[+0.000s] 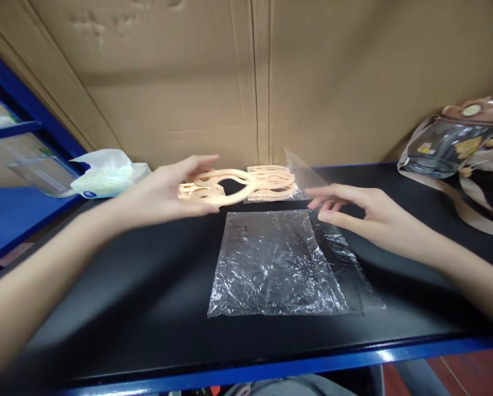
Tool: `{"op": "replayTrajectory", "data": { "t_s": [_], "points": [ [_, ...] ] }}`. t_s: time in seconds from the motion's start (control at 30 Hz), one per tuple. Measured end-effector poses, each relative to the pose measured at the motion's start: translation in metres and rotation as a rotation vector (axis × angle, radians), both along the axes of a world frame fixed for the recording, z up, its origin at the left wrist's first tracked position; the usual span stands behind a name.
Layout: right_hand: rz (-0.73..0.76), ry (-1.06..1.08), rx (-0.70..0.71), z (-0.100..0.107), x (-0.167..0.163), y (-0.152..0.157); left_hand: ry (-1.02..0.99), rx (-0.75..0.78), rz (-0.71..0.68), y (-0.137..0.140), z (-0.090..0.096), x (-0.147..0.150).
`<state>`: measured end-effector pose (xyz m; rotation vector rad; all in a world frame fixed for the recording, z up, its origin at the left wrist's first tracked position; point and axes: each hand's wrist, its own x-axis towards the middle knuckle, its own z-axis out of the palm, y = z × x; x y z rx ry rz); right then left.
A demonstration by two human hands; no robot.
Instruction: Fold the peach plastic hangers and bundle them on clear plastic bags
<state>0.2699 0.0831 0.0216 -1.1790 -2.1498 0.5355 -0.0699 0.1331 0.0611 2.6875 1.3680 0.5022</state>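
My left hand grips a peach plastic folding hanger, fingers above and thumb below. Its oval loop points right, over the dark table; part of it is hidden by my hand. Just behind it, several similar peach folding hangers lie together on or in clear plastic. A flat clear plastic bag rests on the table in front of me. Over that bag's upper right side, my right hand hovers with fingers slightly bent and apart, holding nothing.
A tissue pack stands at the left by a blue metal frame. On the right is a clear bottle with a strap. Cardboard walls the back of the black table, which has a blue front edge.
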Motion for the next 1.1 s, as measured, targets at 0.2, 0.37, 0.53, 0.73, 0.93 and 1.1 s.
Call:
{"op": "replayTrajectory", "data": {
  "t_s": [0.2, 0.37, 0.53, 0.73, 0.93, 1.1],
  "points": [
    [0.027, 0.268, -0.353, -0.006, -0.020, -0.009, 0.041, 0.223, -0.308, -0.047, -0.026, 0.063],
    [0.113, 0.316, -0.531, -0.005, -0.023, -0.011, 0.038, 0.280, -0.317, -0.054, -0.040, 0.069],
    [0.086, 0.335, -0.559, -0.007, -0.023, -0.010, -0.002, 0.194, -0.319, -0.050, -0.048, 0.061],
    [0.074, 0.317, -0.574, -0.010, -0.021, -0.009, 0.081, 0.263, -0.321, -0.052, -0.049, 0.060],
    [0.077, 0.340, -0.581, -0.012, -0.020, -0.006, 0.071, 0.332, -0.316, -0.052, -0.050, 0.058],
    [0.056, 0.320, -0.572, -0.013, -0.019, -0.005, 0.092, 0.373, -0.316, -0.051, -0.048, 0.057]
  ]
}}
